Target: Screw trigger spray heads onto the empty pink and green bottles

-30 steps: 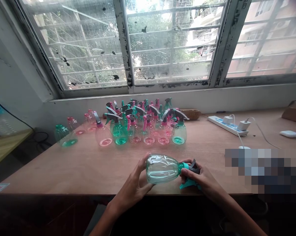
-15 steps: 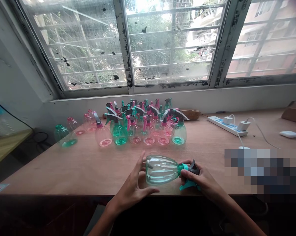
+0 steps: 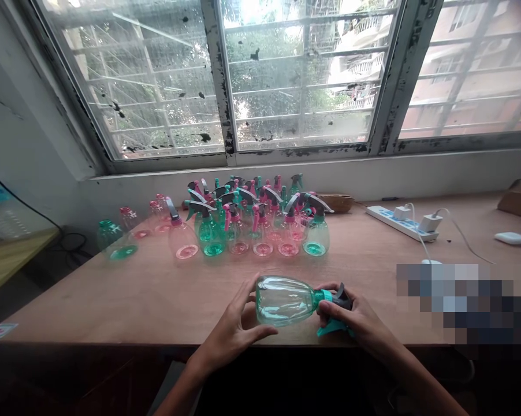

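A clear green spray bottle (image 3: 284, 300) lies sideways between my hands, just above the table's front edge. My right hand (image 3: 345, 312) is closed round its dark and turquoise spray head (image 3: 339, 297), with the thumb near the collar. At the other end my left hand (image 3: 238, 323) curves round the base, fingers at the upper edge and thumb along the lower edge. Behind them several pink and green spray bottles (image 3: 263, 240) stand upright in a cluster, fitted with trigger heads.
Bottles without heads stand at the left, among them a green one (image 3: 117, 242) and a pink one (image 3: 128, 216). A white power strip (image 3: 386, 221) with plugs and cables lies at the right. Farther back are a woven basket (image 3: 339, 203) and a cardboard box (image 3: 520, 199). Windows rise behind the table (image 3: 156, 300).
My left hand's fingers have drawn in from a wider spread onto the bottle's base. The bottle and my right hand stay nearly in place.
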The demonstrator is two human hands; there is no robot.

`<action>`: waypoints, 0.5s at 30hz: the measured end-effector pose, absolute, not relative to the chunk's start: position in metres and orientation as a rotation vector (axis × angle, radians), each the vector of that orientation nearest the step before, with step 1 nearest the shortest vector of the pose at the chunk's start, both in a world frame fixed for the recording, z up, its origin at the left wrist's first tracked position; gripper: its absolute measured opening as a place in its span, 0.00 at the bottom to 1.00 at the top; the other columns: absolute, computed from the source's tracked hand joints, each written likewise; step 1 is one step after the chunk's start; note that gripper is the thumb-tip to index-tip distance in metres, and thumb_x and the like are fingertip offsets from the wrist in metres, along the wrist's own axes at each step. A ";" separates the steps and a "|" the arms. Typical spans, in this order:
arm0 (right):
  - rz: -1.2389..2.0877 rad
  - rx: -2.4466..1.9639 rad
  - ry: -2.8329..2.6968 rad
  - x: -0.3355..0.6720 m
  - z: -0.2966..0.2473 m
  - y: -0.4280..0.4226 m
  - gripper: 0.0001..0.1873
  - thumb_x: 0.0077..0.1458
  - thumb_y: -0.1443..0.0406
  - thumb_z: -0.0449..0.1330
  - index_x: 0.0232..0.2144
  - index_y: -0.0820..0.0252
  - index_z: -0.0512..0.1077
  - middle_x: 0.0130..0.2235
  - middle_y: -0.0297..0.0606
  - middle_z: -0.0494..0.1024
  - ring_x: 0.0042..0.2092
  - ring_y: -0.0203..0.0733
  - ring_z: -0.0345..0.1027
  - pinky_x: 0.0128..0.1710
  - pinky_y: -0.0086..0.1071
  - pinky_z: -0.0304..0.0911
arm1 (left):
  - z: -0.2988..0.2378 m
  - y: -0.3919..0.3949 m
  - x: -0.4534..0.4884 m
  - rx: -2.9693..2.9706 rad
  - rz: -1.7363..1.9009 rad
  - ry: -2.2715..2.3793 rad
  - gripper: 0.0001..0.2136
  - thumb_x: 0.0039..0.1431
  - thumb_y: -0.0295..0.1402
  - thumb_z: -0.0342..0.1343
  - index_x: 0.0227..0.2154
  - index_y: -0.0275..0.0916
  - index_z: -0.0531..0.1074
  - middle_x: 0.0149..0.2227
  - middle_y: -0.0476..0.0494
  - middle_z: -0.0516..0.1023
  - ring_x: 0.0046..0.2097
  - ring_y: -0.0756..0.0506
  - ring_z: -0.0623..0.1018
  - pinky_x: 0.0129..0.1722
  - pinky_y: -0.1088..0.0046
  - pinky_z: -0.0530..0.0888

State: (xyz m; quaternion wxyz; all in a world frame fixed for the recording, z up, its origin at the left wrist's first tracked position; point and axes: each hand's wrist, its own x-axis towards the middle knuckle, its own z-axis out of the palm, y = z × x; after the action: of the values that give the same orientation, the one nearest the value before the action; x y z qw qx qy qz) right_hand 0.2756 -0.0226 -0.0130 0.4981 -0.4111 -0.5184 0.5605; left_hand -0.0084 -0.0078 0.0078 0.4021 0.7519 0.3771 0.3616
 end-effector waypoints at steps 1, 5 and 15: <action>1.359 -0.997 -1.247 0.275 -0.013 -0.023 0.24 0.53 0.52 0.71 0.44 0.61 0.72 0.26 0.34 0.82 0.31 0.43 0.75 0.35 0.34 0.70 | 0.009 -0.008 -0.008 1.938 0.922 0.973 0.44 0.56 0.35 0.69 0.71 0.51 0.50 0.70 0.40 0.59 0.66 0.32 0.66 0.66 0.52 0.66; 1.355 -0.997 -1.230 0.275 -0.012 -0.022 0.23 0.53 0.52 0.71 0.43 0.60 0.72 0.26 0.35 0.81 0.31 0.44 0.75 0.35 0.35 0.70 | 0.005 -0.006 -0.008 2.009 0.964 0.907 0.39 0.62 0.33 0.64 0.70 0.54 0.49 0.71 0.41 0.56 0.67 0.34 0.65 0.66 0.53 0.67; 1.356 -1.011 -1.265 0.277 -0.012 -0.024 0.23 0.53 0.52 0.71 0.43 0.60 0.74 0.27 0.34 0.81 0.31 0.45 0.75 0.35 0.35 0.70 | 0.002 -0.006 -0.010 1.974 0.945 0.930 0.42 0.57 0.33 0.68 0.70 0.52 0.52 0.72 0.39 0.55 0.69 0.32 0.62 0.65 0.54 0.69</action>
State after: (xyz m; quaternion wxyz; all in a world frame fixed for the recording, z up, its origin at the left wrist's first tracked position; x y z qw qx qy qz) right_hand 0.2765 -0.0241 -0.0117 0.4924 -0.4166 -0.5213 0.5588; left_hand -0.0095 -0.0061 0.0017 0.3725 0.7704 0.3630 0.3688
